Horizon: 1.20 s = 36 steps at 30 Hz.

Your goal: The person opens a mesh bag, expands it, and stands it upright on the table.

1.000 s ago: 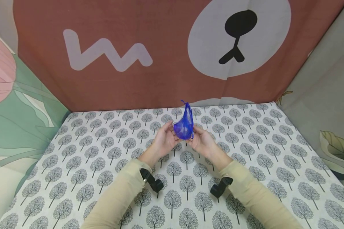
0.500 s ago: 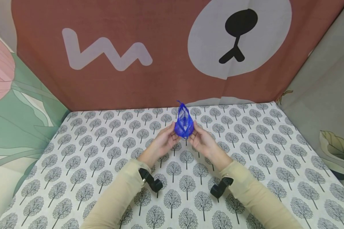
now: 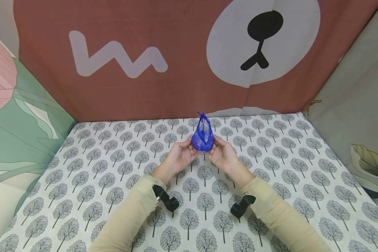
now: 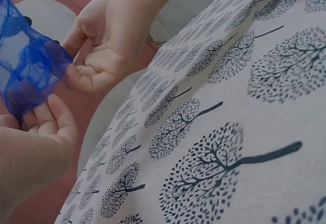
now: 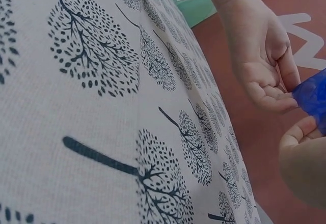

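Note:
A sheer blue organza pouch [image 3: 203, 139] stands between both hands, well above the table, with a wide rounded bottom and a narrow gathered top ending in a thin string. My left hand [image 3: 181, 156] holds its left side, thumb and fingers at the lower part. On the other side my right hand [image 3: 224, 157] grips the lower right edge the same way. In the left wrist view the pouch [image 4: 30, 68] shows folded, bunched cloth, and the right hand [image 4: 109, 46] pinches its corner. Only a corner of the pouch [image 5: 311, 99] shows in the right wrist view.
A white cloth with black tree prints [image 3: 204, 224] covers the table. Behind it hangs a reddish-brown fabric backdrop [image 3: 138, 98], with patterned curtains at left and right. Black wrist cameras [image 3: 167, 200] sit on both sleeves.
The pouch has turned and tilted between the hands. It was leaning right, then tipped to show its open-looking middle, and now stands more upright. Both hands have shifted only slightly.

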Tool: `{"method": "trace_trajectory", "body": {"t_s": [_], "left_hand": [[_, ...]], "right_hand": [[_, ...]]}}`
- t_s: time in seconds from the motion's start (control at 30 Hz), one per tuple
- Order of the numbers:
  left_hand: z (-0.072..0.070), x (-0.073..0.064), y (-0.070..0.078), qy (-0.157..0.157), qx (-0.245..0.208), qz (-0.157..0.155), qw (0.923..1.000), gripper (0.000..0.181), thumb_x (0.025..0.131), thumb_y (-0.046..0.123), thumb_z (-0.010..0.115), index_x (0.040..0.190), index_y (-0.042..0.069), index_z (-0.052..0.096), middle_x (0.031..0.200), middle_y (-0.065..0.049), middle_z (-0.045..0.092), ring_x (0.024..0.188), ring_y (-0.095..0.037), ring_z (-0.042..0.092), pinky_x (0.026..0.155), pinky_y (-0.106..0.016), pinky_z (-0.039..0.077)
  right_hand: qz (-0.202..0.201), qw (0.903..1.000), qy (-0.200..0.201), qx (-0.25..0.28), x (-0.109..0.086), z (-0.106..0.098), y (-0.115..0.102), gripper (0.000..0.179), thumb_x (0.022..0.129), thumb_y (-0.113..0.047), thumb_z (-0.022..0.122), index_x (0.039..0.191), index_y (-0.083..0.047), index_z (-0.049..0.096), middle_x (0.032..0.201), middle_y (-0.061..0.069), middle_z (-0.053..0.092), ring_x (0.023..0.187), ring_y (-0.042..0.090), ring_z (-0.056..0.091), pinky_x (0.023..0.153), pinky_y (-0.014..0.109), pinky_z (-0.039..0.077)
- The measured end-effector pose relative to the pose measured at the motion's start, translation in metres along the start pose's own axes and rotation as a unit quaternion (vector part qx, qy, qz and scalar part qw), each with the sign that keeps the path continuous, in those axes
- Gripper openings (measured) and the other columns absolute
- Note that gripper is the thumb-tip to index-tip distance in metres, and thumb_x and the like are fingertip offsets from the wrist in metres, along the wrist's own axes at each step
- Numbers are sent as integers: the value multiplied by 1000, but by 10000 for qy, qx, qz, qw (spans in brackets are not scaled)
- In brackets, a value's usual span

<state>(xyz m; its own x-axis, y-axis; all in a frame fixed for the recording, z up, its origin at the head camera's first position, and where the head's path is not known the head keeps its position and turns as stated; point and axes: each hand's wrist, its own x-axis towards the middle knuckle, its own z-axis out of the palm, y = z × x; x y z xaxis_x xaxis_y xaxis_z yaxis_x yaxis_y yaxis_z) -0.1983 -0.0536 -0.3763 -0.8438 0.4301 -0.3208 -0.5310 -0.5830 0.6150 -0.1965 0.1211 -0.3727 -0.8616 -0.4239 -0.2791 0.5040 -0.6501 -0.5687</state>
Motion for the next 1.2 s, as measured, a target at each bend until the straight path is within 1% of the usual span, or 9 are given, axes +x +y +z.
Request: {"method": "trace_trajectory", "body": {"t_s": [0.37, 0.47, 0.6, 0.67, 0.83, 0.93, 1.0, 1.07, 1.2], "left_hand": [[-3, 0, -1, 168, 149, -45, 9997, 22, 103, 20, 28, 98, 13, 48, 87, 2, 63, 83, -9, 61, 86, -23, 51], [-4, 1, -1, 165, 252, -61, 9995, 22, 103, 20, 28, 100, 13, 48, 89, 2, 63, 85, -9, 61, 89, -24, 50], [-7, 2, -1, 161, 268, -82, 9995, 20, 104, 21, 29, 106, 16, 48, 92, 2, 64, 88, -9, 63, 96, -26, 47], [-8, 3, -1, 162, 264, -67, 9995, 19, 104, 21, 30, 107, 17, 48, 93, 1, 64, 88, -9, 63, 101, -28, 45], [-10, 4, -2, 226, 324, -33, 9992, 20, 104, 22, 32, 112, 16, 49, 93, 1, 64, 89, -9, 64, 115, -34, 36], [-11, 5, -2, 294, 496, 13, 9983, 23, 104, 21, 34, 119, 13, 49, 93, 2, 65, 89, -8, 64, 119, -35, 32], [-12, 5, -2, 325, 596, 41, 9977, 26, 103, 20, 35, 123, 11, 49, 94, 2, 65, 90, -8, 64, 118, -35, 34], [-12, 5, -2, 357, 654, 61, 9972, 26, 103, 18, 35, 123, 9, 49, 94, 2, 65, 90, -8, 64, 113, -31, 40], [-13, 5, -1, 484, 459, 58, 9978, 20, 103, 16, 34, 110, 9, 52, 91, 2, 65, 87, -8, 63, 93, -23, 52]], "right_hand": [[45, 9998, 131, -137, 0, -1, 1, 33, 105, -25, 25, 89, -14, 52, 82, -4, 64, 76, 8, 60, 73, 17, 51], [91, 9996, 61, -274, 1, -2, 0, 32, 105, -25, 25, 93, -13, 52, 87, -4, 63, 82, 8, 60, 79, 18, 52], [287, 9963, -33, -814, 1, -5, 0, 25, 105, -26, 26, 103, -14, 48, 95, -4, 62, 91, 8, 60, 89, 19, 51], [415, 9935, -40, -1063, 1, -5, 0, 22, 105, -27, 27, 106, -15, 45, 96, -5, 62, 91, 7, 60, 90, 18, 51], [456, 9909, 56, -1262, 2, -6, 1, 19, 103, -27, 36, 101, -18, 52, 88, -7, 62, 80, 4, 59, 78, 13, 51], [359, 9913, 81, -1263, 2, -7, 1, 19, 102, -25, 39, 97, -18, 56, 84, -8, 60, 74, 2, 55, 68, 11, 49], [322, 9914, 74, -1268, 1, -7, 1, 20, 102, -24, 38, 98, -18, 56, 84, -8, 60, 72, 2, 54, 64, 9, 48], [291, 9921, 27, -1222, 1, -7, 1, 20, 103, -22, 36, 99, -18, 56, 85, -7, 59, 71, 2, 53, 61, 9, 48], [284, 9931, -4, -1140, 1, -5, 1, 22, 104, -19, 33, 98, -16, 54, 85, -6, 60, 71, 3, 54, 61, 9, 49]]}}
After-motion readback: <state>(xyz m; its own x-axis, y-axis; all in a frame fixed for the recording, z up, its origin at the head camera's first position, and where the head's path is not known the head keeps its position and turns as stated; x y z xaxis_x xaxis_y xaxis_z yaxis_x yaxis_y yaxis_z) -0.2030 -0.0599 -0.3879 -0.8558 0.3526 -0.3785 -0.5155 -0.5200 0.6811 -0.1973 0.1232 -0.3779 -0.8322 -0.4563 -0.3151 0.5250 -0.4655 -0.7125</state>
